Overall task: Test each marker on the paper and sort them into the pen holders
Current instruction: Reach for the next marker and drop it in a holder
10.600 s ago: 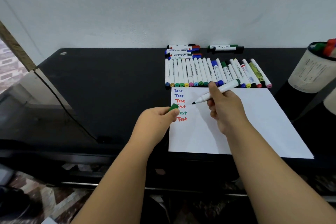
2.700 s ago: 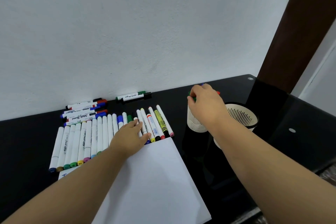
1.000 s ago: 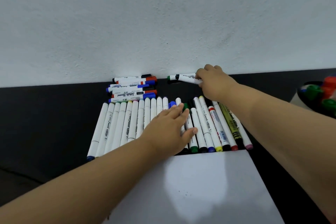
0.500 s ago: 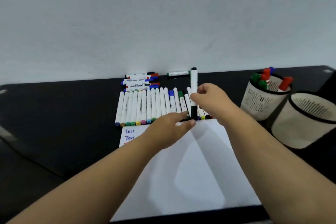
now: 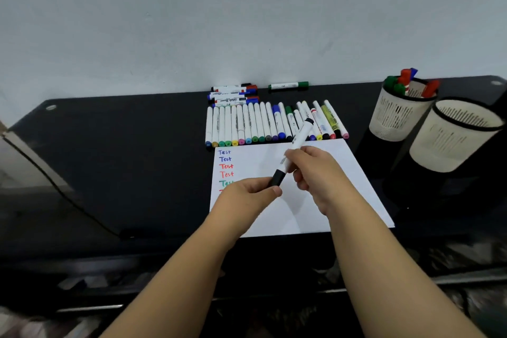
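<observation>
From the head camera, I take the paper (image 5: 323,189) as my landmark on the black counter (image 5: 123,162). Down its left edge run several "Test" words in blue, red and green, so I judge a handful of markers done. That fits the nearer-to-wall pen holder (image 5: 397,115), right of the paper, which carries green, red and blue markers; the second holder (image 5: 452,140) beside it shows nothing inside from here. Much is left: a long row of markers (image 5: 274,126) lies touching the paper's far edge, with a small stack (image 5: 233,94) and a lone green marker (image 5: 288,85) beyond, against the wall. Above the paper's middle, my hands hold a black marker (image 5: 293,153). My right hand (image 5: 315,173) grips its white barrel, and my left hand (image 5: 247,197) pinches the black cap end. Its long axis runs diagonally, cap toward me and left, tail up and away to the right. The cap looks on, so uncapping seems next.
</observation>
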The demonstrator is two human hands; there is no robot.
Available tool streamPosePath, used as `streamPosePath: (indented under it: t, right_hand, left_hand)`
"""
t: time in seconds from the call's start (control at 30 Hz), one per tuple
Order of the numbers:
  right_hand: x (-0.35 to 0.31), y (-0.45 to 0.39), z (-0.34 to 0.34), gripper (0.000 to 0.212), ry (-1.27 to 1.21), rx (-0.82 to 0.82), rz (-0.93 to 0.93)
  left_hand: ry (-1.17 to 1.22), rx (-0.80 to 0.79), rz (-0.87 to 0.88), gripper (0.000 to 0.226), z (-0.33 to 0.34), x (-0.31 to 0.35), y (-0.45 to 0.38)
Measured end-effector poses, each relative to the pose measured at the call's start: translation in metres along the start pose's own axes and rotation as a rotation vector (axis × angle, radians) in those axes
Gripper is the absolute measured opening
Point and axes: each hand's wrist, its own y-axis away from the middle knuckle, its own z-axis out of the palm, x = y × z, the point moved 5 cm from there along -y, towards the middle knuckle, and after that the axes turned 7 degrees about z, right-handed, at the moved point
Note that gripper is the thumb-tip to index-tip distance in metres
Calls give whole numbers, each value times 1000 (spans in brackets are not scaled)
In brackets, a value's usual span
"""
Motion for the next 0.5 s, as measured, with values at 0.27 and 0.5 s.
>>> streamPosePath:
  t: [0.27,0.5]
  right_hand:
    - [17,6,32,25,-19,27,51]
    - [20,3,48,28,41,56,26]
  left_hand:
    - [-92,120,71,12,-20,-19,20]
    - [-415,128,107,20,-23,-21,21]
